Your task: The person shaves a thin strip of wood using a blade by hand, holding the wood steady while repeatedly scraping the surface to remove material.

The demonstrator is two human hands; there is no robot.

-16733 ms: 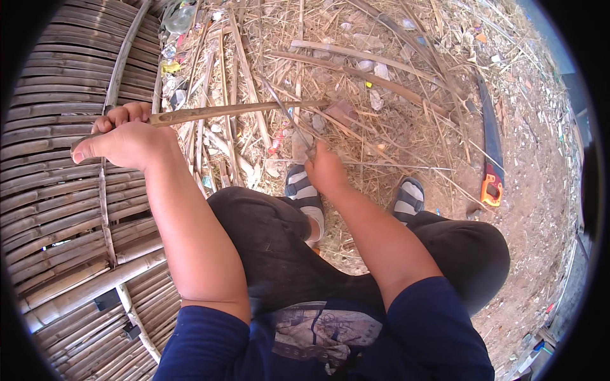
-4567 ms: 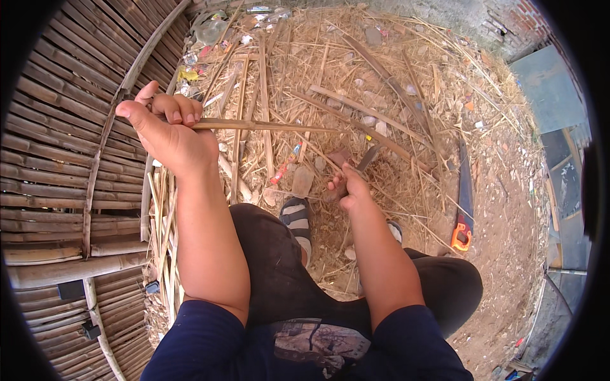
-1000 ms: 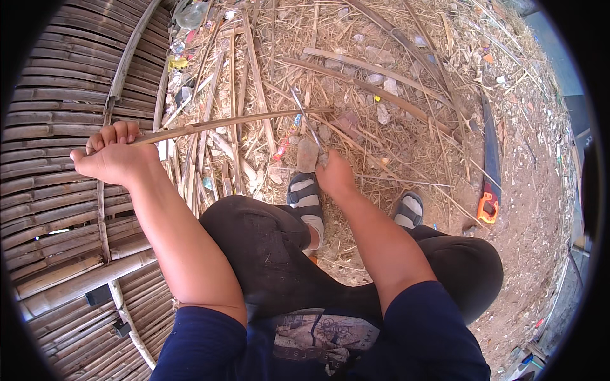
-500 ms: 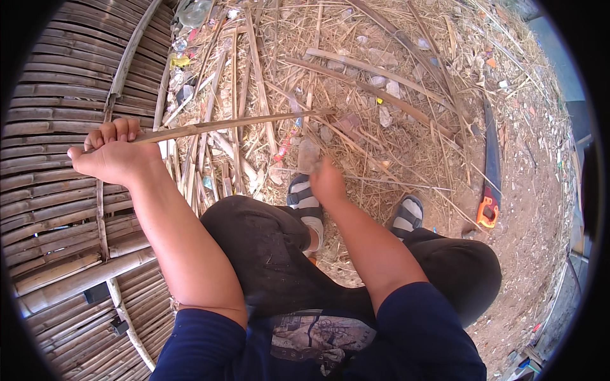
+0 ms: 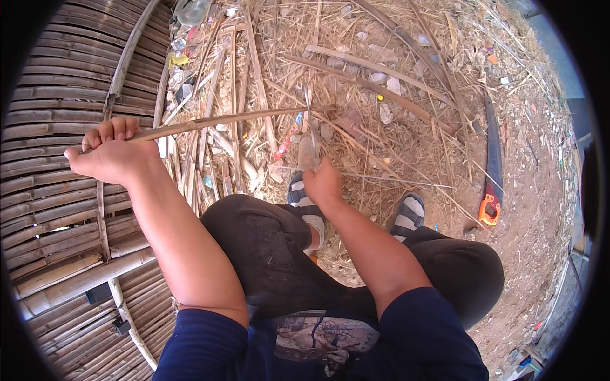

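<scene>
My left hand grips one end of a bamboo strip at the left. The strip runs rightward, almost level, and its far tip lies near mid-view above the ground. My right hand is closed on a long-bladed knife, whose handle is mostly hidden in the fist. Its narrow blade points away from me and crosses the strip close to the far tip; whether it touches the strip I cannot tell. A pale stone lies just beyond that fist, by my left sandal.
A slatted bamboo wall rises at my left. Loose bamboo pieces and longer strips litter the straw-covered ground. A handsaw with an orange handle lies at the right. Stones and plastic scraps are scattered around.
The knife's blade, not distinct before, now shows across the strip near its far tip. My right hand has shifted slightly left. The left hand keeps its grip, nearly unmoved.
</scene>
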